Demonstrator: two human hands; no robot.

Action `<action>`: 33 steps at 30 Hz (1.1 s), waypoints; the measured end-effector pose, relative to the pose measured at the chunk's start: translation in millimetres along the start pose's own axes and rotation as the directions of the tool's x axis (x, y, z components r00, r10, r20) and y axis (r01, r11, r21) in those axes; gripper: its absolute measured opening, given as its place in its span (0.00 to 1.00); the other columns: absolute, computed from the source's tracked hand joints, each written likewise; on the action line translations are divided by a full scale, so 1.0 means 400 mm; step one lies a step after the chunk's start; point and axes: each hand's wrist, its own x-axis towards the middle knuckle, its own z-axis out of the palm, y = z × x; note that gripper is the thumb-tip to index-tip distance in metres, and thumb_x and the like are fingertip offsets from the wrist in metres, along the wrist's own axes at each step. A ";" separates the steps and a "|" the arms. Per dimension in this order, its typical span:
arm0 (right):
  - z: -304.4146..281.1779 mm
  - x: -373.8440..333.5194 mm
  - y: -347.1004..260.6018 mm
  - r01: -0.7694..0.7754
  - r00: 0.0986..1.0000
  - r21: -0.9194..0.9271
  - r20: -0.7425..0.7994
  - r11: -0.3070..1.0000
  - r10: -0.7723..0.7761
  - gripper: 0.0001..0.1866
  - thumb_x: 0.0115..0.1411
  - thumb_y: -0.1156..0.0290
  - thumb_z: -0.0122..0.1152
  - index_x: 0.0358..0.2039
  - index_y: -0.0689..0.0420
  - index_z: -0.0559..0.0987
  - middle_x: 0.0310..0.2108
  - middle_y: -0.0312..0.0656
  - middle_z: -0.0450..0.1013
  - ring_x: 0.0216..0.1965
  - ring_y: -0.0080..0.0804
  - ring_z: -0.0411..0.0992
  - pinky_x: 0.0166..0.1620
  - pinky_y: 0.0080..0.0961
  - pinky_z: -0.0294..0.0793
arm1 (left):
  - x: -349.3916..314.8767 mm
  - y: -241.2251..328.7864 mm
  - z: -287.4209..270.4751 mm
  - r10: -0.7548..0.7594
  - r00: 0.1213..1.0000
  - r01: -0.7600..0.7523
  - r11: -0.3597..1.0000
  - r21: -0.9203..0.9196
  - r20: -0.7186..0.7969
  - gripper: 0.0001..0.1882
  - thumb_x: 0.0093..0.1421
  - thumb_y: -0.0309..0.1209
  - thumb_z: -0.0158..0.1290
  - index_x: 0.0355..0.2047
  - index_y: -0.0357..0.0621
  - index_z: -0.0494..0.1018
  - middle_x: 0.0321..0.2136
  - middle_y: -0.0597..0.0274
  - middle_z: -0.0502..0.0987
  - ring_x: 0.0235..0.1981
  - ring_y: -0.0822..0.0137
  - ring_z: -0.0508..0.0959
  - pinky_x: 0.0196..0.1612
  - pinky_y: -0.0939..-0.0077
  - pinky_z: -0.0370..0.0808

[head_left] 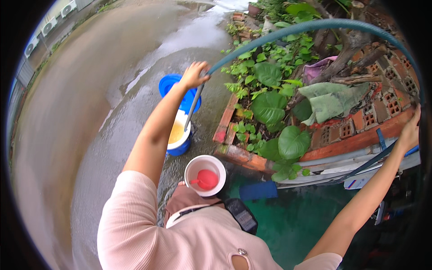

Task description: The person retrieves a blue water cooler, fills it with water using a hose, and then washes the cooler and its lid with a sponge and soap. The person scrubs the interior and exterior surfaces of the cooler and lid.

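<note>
The hose (315,25) curves from the left hand (195,75) toward two o'clock, then over to the far right; a straight grey length, apparently its end, drops from the grip between six and seven o'clock into the blue bucket (180,149). The left hand is much the nearer, its fingers wrapped around the hose. The right hand (410,131), well apart toward half past three, is beside the hose; I cannot tell whether it grips. The tub (191,167) stands at five o'clock from the bucket.
</note>
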 end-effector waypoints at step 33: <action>0.210 0.057 -0.118 -0.428 0.903 0.311 0.193 0.849 0.385 0.17 0.58 0.60 0.55 0.49 0.46 0.75 0.20 0.30 0.70 0.19 0.13 0.61 0.23 0.16 0.60 | 0.034 0.066 0.061 -0.245 0.766 -0.090 0.875 -0.476 -0.594 0.16 0.61 0.28 0.44 0.49 0.39 0.64 0.40 0.56 0.69 0.42 0.63 0.69 0.47 0.75 0.64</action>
